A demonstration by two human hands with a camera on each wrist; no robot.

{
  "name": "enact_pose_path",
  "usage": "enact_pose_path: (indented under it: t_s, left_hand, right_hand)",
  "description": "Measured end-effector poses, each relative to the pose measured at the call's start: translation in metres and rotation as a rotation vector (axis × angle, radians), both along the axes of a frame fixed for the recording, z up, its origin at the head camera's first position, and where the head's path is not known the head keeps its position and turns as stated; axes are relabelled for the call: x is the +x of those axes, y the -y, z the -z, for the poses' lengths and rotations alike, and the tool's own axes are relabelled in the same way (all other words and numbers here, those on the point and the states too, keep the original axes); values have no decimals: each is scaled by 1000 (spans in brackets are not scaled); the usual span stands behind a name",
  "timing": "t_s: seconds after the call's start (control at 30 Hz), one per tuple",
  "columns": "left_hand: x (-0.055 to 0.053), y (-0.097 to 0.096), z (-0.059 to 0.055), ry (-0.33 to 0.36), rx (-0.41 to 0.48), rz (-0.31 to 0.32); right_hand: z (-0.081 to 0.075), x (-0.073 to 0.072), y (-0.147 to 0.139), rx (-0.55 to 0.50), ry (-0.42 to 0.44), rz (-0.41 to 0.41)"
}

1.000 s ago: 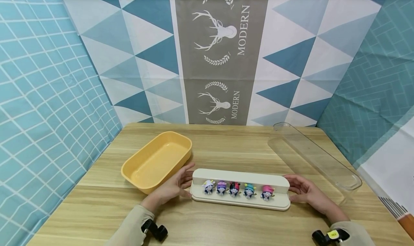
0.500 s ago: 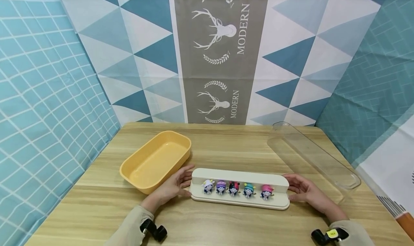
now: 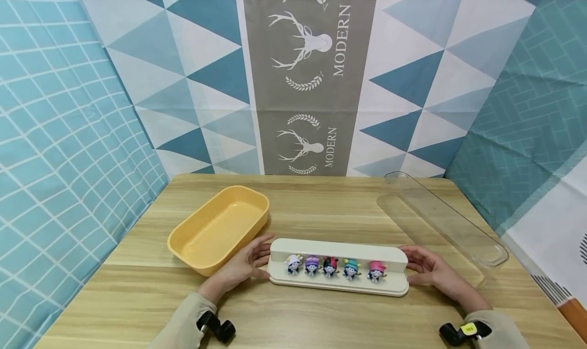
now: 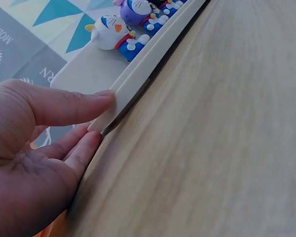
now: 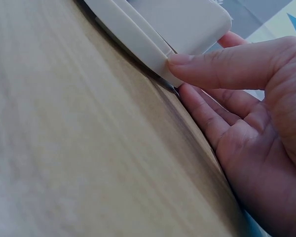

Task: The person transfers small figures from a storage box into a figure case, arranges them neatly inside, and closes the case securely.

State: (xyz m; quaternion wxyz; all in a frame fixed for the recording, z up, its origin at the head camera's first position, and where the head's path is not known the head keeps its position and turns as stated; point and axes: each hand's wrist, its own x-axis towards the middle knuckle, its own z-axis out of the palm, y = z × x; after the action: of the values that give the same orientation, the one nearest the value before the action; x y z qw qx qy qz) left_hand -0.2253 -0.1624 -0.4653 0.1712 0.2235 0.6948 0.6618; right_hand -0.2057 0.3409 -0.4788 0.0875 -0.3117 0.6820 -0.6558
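Observation:
A long cream display stand [image 3: 339,248] with a raised back step lies on the wooden table. Several small figurines [image 3: 329,267] stand in a row along its front ledge, in white, purple, black-and-red, teal and pink caps. At the stand's left end, my left hand [image 3: 240,267] holds the corner, its thumb on the rim and fingers low against the edge in the left wrist view. My right hand [image 3: 435,273] grips the opposite end likewise; the right wrist view shows its thumb [image 5: 212,64] pressed to the rim and fingers below.
Behind my left hand sits a yellow plastic basin [image 3: 222,232]. A clear, long plastic cover [image 3: 440,219] lies slanted at the right rear of the table [image 3: 321,201]. Patterned cloth [image 3: 220,84] hangs behind and along both sides.
Both hands stay at the ends of the stand, and the figurines keep their places. The whole head view has shifted slightly.

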Motion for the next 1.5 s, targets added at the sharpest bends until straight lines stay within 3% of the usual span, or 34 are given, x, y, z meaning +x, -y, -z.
enact_pose_path:
  t_s: [0.2, 0.37, 0.63, 0.9, 1.0, 1.23, 1.37, 1.5]
  left_hand:
    - [2, 2, 0, 9, 8, -6]
    - [2, 1, 0, 22, 10, -9]
    - [1, -1, 0, 28, 12, -9]
    - [1, -2, -1, 30, 13, -10]
    - [1, -2, -1, 32, 17, -10]
    - [1, -2, -1, 33, 13, -12]
    - [1, -2, -1, 36, 12, -13]
    - [1, -1, -1, 37, 10, -15]
  right_hand:
    - [-1, 0, 3, 18, -2, 24]
    - [-9, 5, 5, 58, -27, 94]
    - [-40, 15, 3, 63, -313, 257]
    - [-62, 27, -3, 13, -469, 439]
    - [-68, 30, -4, -30, -520, 505]
    - [-77, 33, -17, -267, -697, 513]
    - [-78, 36, -30, -150, -778, 694]
    - [-73, 40, -43, -21, -709, 873]
